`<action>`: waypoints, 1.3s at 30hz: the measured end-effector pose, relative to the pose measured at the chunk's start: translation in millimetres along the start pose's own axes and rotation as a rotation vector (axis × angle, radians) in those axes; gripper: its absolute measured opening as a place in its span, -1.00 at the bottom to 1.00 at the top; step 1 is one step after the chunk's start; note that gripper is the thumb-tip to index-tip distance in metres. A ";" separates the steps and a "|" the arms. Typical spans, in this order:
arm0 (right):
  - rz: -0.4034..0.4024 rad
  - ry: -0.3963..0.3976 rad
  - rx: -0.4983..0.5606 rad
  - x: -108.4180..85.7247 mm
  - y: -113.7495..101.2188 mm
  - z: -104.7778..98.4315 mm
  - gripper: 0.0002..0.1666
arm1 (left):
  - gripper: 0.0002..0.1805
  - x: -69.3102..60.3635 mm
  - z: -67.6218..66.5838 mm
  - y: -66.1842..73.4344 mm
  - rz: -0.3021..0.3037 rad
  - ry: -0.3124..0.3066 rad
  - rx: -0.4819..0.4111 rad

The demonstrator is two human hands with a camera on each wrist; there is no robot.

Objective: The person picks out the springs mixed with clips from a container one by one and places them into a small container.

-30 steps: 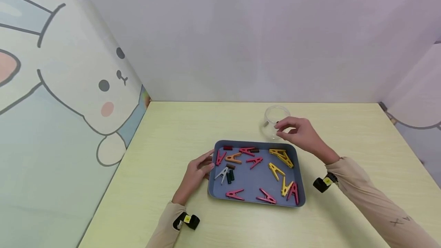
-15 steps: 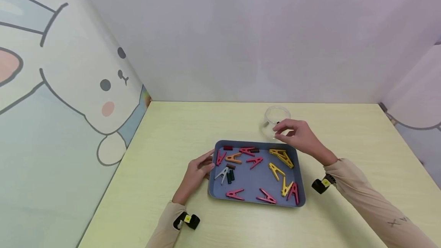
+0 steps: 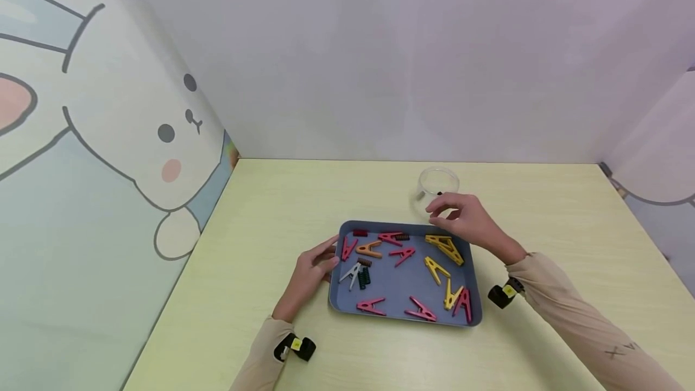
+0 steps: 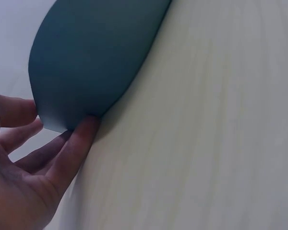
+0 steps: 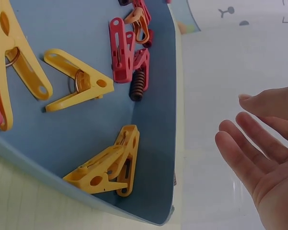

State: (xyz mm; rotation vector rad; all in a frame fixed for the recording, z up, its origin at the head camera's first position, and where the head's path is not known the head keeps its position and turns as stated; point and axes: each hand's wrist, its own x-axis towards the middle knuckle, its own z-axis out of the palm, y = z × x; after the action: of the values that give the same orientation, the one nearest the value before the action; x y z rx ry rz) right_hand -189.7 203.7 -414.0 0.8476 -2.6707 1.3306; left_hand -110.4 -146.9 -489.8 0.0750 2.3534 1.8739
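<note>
My left hand [image 3: 306,279] rests at the left side of a blue-grey tray [image 3: 391,294], its fingertips touching the outer wall. The left wrist view shows those fingers [image 4: 69,153] against the wall and its lower edge. Near the tray's far right corner hovers my right hand [image 3: 461,219], thumb and fingers apart with nothing between them. Inside the tray lie several clothespins: yellow ones [image 5: 81,86], red ones [image 5: 120,55], an orange one [image 3: 369,249] and a pale grey one [image 3: 352,274]. Small dark ribbed, coil-like pieces [image 5: 138,86] lie among them.
A clear round container [image 3: 437,180] stands behind the tray, its near part hidden by my right hand; a small black thing shows there. A pale wall backs the table [image 3: 293,198], and a rabbit-print panel [image 3: 125,137] stands at the left.
My right hand has drifted from beside the clear container left and nearer, toward the tray's far right edge. The left hand and the tray have stayed in place.
</note>
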 end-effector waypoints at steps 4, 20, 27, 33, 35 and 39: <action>-0.012 -0.003 0.002 0.0 5.0 3.3 -0.82 | -0.50 0.8 0.6 -1.1 0.002 -0.001 0.006; -0.008 -0.049 0.011 0.0 -6.8 9.9 -0.83 | -0.48 -1.2 -0.5 6.7 -0.009 -0.025 0.005; -0.017 -0.075 0.012 2.6 7.5 18.1 -0.83 | -0.48 -9.0 -1.9 32.4 -0.012 -0.051 0.015; -0.023 -0.103 0.007 7.1 4.9 19.3 -0.83 | -0.49 -8.7 -3.0 34.2 -0.015 -0.046 0.021; -0.034 -0.110 0.004 8.2 4.5 19.8 -0.83 | -0.49 -8.5 -3.0 34.8 -0.017 -0.043 0.022; -0.048 -0.129 -0.002 9.5 4.9 21.2 -0.81 | -0.49 -7.8 -3.3 35.8 -0.009 -0.041 0.022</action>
State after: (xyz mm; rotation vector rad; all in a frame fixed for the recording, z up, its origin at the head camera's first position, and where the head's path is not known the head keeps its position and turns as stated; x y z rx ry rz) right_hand -196.0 185.9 -428.4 1.0242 -2.7265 1.3063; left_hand -104.6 -142.9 -453.7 0.1040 2.3445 1.8246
